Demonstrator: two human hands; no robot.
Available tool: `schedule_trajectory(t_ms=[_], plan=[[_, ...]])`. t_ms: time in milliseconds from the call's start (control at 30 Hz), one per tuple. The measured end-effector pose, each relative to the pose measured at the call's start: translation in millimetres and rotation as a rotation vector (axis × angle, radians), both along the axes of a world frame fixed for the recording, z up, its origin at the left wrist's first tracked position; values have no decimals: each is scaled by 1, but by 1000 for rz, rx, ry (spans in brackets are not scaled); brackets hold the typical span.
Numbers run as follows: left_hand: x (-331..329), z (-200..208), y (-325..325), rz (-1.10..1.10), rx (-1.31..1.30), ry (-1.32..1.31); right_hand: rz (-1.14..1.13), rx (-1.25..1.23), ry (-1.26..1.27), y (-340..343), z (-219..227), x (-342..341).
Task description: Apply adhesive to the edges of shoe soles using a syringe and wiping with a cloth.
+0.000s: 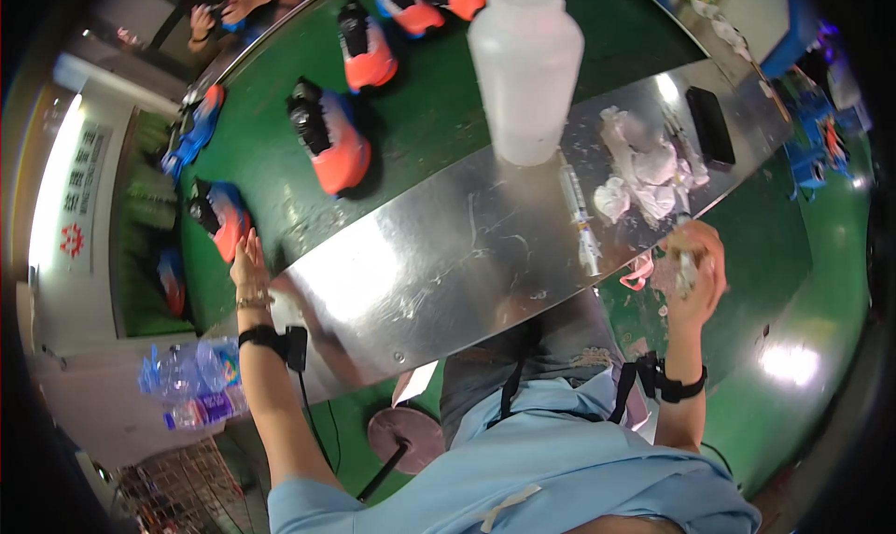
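Extending the left hand [249,266] to an orange-toed shoe [220,217] with unclear grip. Curling the right hand [702,271] around a blurred pale object [686,273].

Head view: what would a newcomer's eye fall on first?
Probably the big white jug, upright on the far side of the metal bench. Next, the orange shoes on the green surface beyond, with the left hand at the toe of one.
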State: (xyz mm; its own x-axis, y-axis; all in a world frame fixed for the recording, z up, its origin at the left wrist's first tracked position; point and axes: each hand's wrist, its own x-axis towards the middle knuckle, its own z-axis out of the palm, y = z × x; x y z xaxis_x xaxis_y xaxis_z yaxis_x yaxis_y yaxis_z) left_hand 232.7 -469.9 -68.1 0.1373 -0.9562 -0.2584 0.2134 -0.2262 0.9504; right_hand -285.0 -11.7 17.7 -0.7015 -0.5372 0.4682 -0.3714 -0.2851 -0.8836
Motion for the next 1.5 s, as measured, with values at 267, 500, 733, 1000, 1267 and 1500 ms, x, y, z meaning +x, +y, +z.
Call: schedule_trajectory(t_ms=[267, 500, 733, 1000, 1267, 1500], plan=[[-171, 68, 44, -954, 537, -264, -111, 127, 176, -13, -26, -18], [-226, 43, 52, -489, 164, 210, -67, 30, 84, -5, -21, -10], [-206, 101, 151, -523, 256, 414, 41, 48, 42, -12, -13, -15], [-86, 106, 369, -451, 455, 207, -31, 66, -165, -13, -18, -1], [-47, 109, 356, -223, 38, -254, -4, 21, -321, -28, -16, -2], [-155, 133, 268, -226, -525, -31, 105, 1, -294, -24, 37, 31]])
